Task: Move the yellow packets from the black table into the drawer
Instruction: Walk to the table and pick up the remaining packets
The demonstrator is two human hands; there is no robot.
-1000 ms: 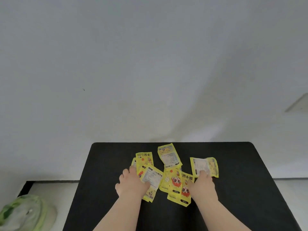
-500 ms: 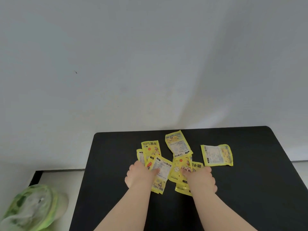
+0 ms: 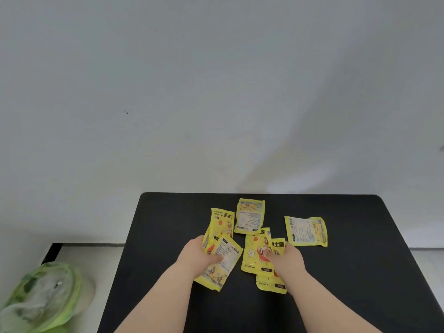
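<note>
A black table point(image 3: 360, 272) stands against a pale wall point(image 3: 216, 92). To its left, on the light floor, lies a green and white bag point(image 3: 40, 301). No drawer is visible. The yellow packets point(image 3: 249, 218) lie spread in the middle of the table, some overlapping; one packet point(image 3: 306, 231) lies apart at the right, touching no hand. The left hand point(image 3: 198, 254) is closed on a packet with white print point(image 3: 222, 263), thumb on top, with more packets just behind it. The right hand point(image 3: 286, 259) lies on two overlapping packets point(image 3: 255, 251), thumb pressed on the upper one; I cannot tell if it grips them. Both bare forearms reach forward from the lower edge.
</note>
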